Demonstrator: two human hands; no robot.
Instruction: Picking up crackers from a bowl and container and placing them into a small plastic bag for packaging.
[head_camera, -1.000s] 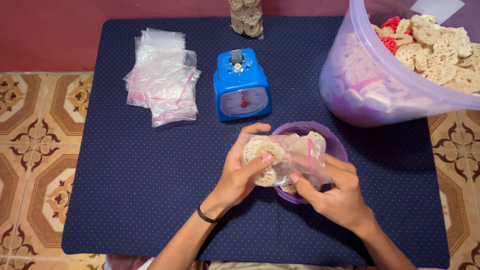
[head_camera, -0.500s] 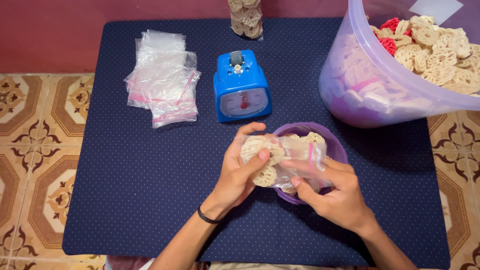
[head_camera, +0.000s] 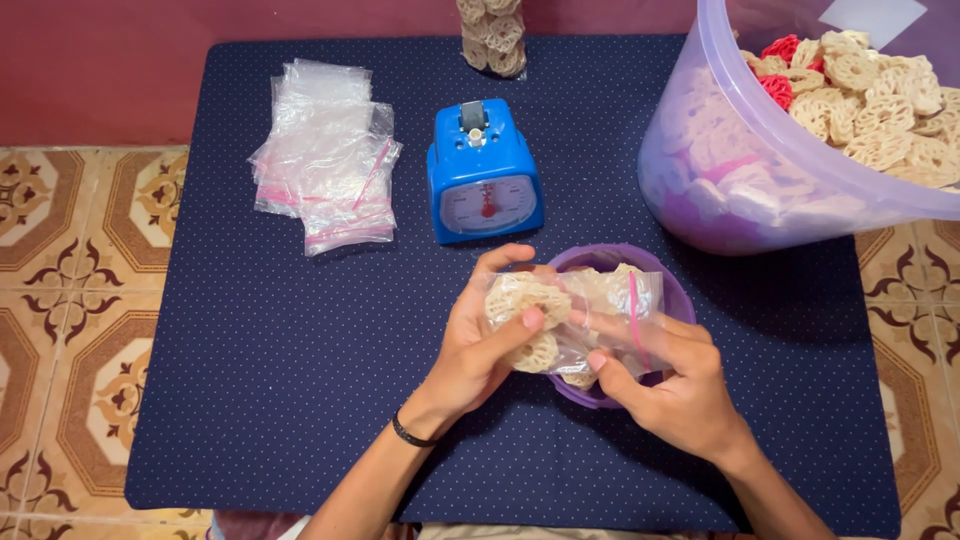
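A clear zip bag (head_camera: 590, 318) filled with pale lattice-shaped crackers is held over a small purple bowl (head_camera: 672, 290) in the middle of the dark blue cloth. My left hand (head_camera: 478, 350) grips the bag's left end, thumb pressed on a cracker. My right hand (head_camera: 670, 385) holds the bag's right side near its pink zip strip, fingers underneath. The bowl is mostly hidden behind the bag and hands.
A blue kitchen scale (head_camera: 484, 173) stands just behind the bowl. A pile of empty clear zip bags (head_camera: 328, 155) lies at the back left. A big translucent purple tub (head_camera: 790, 150) of crackers fills the back right. A filled cracker bag (head_camera: 493, 35) stands at the far edge. Patterned floor tiles (head_camera: 70, 300) surround the cloth.
The bag has shifted slightly in my hands; my left thumb has moved over the crackers. Everything else is unchanged.
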